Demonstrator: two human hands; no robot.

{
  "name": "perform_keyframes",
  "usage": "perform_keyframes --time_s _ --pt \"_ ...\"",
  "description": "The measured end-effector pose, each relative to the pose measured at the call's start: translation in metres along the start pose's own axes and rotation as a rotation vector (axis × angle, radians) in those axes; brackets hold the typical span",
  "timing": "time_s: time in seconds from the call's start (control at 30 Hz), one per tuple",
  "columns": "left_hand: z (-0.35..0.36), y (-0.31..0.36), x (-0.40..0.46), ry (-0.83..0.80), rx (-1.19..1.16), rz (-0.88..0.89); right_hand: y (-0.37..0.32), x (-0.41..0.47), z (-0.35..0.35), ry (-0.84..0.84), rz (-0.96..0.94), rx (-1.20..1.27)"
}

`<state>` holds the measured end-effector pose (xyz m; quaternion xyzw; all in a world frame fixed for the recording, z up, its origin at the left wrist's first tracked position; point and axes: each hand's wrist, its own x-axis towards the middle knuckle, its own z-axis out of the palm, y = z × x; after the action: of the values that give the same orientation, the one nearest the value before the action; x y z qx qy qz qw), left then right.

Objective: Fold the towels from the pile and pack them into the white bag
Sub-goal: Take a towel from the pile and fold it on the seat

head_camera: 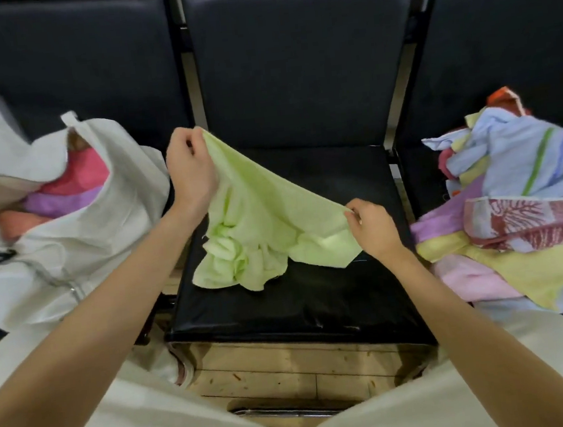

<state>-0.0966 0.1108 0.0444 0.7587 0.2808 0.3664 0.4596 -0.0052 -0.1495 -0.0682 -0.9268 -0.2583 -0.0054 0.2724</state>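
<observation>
A light green towel [260,222] hangs crumpled over the middle black chair seat [316,299]. My left hand [190,168] pinches one upper corner, raised high on the left. My right hand [372,227] pinches the other corner, lower and to the right. The edge between them is stretched; the rest bunches on the seat. The white bag [80,246] stands open on the left seat, with pink and purple folded towels [75,188] inside. The pile of towels [526,196], in blue, pink, yellow and patterned red, lies on the right seat.
Three dark chairs stand side by side, their backrests [299,60] rising behind the seats. A wooden floor [288,374] shows below the middle seat's front edge. My knees in white fabric fill the bottom of the view.
</observation>
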Motion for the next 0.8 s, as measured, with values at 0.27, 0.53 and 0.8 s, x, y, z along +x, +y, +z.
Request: perform_keyframes --time_s 0.27,0.53,0.8 --pt "-0.011 0.06 0.005 0.043 -0.367 -0.047 -0.027 0.006 0.014 -0.007 0.216 0.201" --pt "-0.003 0.053 0.006 -0.004 -0.298 -0.135 -0.02 0.006 0.039 0.019 0.412 0.302" --pt "-0.008 0.015 0.016 -0.037 -0.209 -0.266 -0.043 -0.02 0.058 -0.2 0.139 0.357"
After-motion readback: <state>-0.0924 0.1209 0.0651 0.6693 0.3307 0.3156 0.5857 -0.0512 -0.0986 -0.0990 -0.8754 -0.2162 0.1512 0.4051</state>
